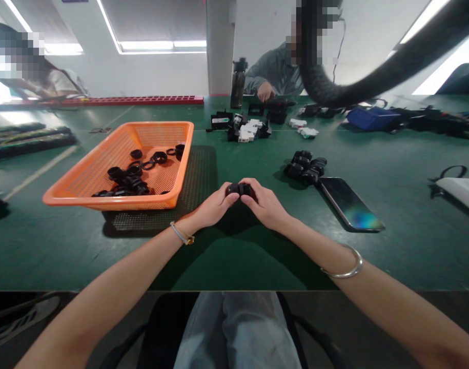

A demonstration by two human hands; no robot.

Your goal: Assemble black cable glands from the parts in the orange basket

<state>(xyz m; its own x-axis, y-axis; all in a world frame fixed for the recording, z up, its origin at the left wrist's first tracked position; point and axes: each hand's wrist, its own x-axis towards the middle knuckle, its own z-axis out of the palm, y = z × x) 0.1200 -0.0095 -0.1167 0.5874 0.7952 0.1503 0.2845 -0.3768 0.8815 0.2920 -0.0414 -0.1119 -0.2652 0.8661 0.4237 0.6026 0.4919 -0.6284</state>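
Just above the green table, my left hand point(216, 206) and my right hand point(266, 204) meet in front of me. Between their thumbs and fingers they grip a small black cylindrical part point(239, 189), the left hand on its left end and the right hand on its right end. A dark seam shows near its middle; whether it is one piece or two I cannot tell. To the left stands an orange plastic basket point(186, 164) with black rings and caps point(128, 179) inside. Beyond my right hand lies a small pile of black cylindrical parts point(305, 166).
A smartphone point(351, 205) lies right of the pile. Black and white parts point(249, 128) are heaped farther back, near a dark bottle point(239, 82). A white object with a strap point(461, 192) sits far right. A thick black hose point(372, 77) hangs at upper right. Another person point(274, 77) sits opposite.
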